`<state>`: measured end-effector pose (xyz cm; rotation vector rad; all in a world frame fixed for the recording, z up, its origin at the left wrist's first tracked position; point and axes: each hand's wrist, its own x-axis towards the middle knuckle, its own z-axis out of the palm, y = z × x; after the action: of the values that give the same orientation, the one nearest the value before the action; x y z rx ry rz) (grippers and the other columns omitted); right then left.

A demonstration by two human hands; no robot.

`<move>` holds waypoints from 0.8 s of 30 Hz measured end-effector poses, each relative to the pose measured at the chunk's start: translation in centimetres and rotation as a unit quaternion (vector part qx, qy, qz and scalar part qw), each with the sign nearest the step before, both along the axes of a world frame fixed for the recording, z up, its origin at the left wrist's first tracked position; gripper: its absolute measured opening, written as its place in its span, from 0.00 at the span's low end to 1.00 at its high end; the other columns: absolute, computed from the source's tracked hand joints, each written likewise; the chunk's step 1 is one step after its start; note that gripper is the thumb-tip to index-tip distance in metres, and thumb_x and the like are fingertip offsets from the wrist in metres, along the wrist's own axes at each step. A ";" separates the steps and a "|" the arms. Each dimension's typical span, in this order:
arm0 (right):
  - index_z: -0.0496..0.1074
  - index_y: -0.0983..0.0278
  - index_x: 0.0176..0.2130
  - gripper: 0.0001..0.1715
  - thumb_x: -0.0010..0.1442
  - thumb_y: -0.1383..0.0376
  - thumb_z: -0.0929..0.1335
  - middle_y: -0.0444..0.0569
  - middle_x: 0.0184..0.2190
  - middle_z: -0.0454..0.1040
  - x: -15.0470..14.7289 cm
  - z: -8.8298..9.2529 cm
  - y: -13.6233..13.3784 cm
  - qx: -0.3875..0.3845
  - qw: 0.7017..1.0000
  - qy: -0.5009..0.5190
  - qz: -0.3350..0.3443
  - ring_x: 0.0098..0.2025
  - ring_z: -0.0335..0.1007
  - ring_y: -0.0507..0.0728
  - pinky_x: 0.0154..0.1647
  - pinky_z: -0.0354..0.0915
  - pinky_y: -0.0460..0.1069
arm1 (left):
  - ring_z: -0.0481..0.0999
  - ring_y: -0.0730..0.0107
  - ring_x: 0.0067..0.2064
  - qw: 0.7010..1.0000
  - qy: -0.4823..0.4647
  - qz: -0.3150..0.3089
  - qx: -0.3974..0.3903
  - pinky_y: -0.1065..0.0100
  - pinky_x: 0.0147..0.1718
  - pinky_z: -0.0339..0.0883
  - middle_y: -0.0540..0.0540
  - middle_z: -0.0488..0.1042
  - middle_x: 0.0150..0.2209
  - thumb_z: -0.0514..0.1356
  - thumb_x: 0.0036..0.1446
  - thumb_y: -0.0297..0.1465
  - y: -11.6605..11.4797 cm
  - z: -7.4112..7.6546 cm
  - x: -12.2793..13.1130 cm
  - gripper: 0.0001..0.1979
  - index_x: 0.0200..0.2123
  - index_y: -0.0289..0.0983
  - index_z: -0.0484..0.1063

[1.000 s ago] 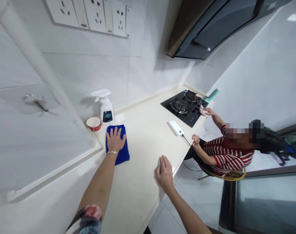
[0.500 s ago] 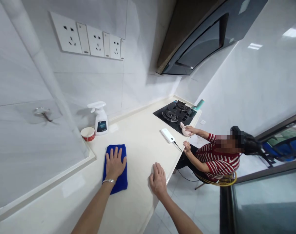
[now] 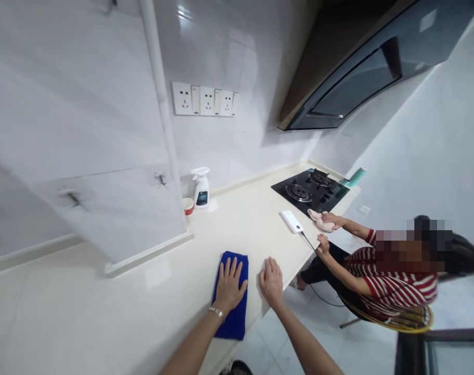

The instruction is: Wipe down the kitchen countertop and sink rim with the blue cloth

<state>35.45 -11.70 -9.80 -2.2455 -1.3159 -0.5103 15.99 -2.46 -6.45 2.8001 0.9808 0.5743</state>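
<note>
My left hand point(image 3: 229, 284) lies flat with fingers spread on a blue cloth point(image 3: 233, 323), pressing it onto the cream countertop point(image 3: 174, 291) near the front edge. A silver bracelet circles that wrist. My right hand point(image 3: 271, 281) rests open, palm down, on the bare counter just right of the cloth, at the counter's edge. Neither hand grips anything.
A white spray bottle point(image 3: 201, 187) and a small red-and-white cup point(image 3: 188, 205) stand by the wall. Farther right lie a white power bank point(image 3: 292, 221) with a cable and a black gas hob point(image 3: 311, 190). A seated person in a striped shirt point(image 3: 393, 281) holds a pink cloth point(image 3: 319, 220).
My left hand has dragged the blue cloth away from the spray bottle toward the front edge of the counter. The view has swung left. The other person's pink cloth moved off the hob.
</note>
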 end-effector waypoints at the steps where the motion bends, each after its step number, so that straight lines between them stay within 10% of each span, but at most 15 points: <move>1: 0.72 0.72 0.64 0.29 0.71 0.65 0.59 0.66 0.66 0.72 0.1 -0.1 -0.1 0.003 1.000 -0.003 0.005 0.70 0.63 0.69 0.70 0.63 0.65 | 0.51 0.40 0.78 1.000 0.009 -0.013 -0.012 0.36 0.74 0.53 0.37 0.53 0.77 0.58 0.72 0.40 0.3 0.3 -0.4 0.33 0.76 0.36 0.60; 9: 0.70 0.73 0.65 0.29 0.71 0.64 0.58 0.67 0.66 0.71 -0.2 0.5 -0.5 -0.011 1.000 -0.005 0.013 0.71 0.62 0.69 0.70 0.61 0.65 | 0.42 0.41 0.80 1.000 0.000 -0.020 -0.002 0.37 0.74 0.53 0.35 0.41 0.80 0.57 0.72 0.34 -1.3 1.2 -4.1 0.34 0.77 0.39 0.56; 19: 0.69 0.76 0.65 0.31 0.69 0.66 0.57 0.71 0.66 0.71 -1.1 2.8 -0.7 -0.052 0.997 0.058 0.002 0.72 0.61 0.70 0.70 0.61 0.67 | 0.46 0.42 0.79 0.994 0.025 -0.076 -0.067 0.38 0.73 0.55 0.31 0.48 0.78 0.54 0.74 0.36 -3.7 1.7 -5.9 0.32 0.77 0.34 0.56; 24: 0.60 0.69 0.74 0.37 0.69 0.68 0.59 0.64 0.73 0.62 -7.6 4.9 0.6 -0.069 0.984 0.049 0.159 0.78 0.50 0.67 0.77 0.53 0.69 | 0.47 0.54 0.79 0.994 -0.016 -0.045 -0.102 0.44 0.76 0.52 0.37 0.53 0.78 0.47 0.76 0.34 -1.6 2.2 -11.0 0.29 0.76 0.39 0.59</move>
<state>27.88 -11.06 -4.91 -2.0792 -1.6598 -0.1972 5.03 -4.02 -4.24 2.6310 0.8485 0.4775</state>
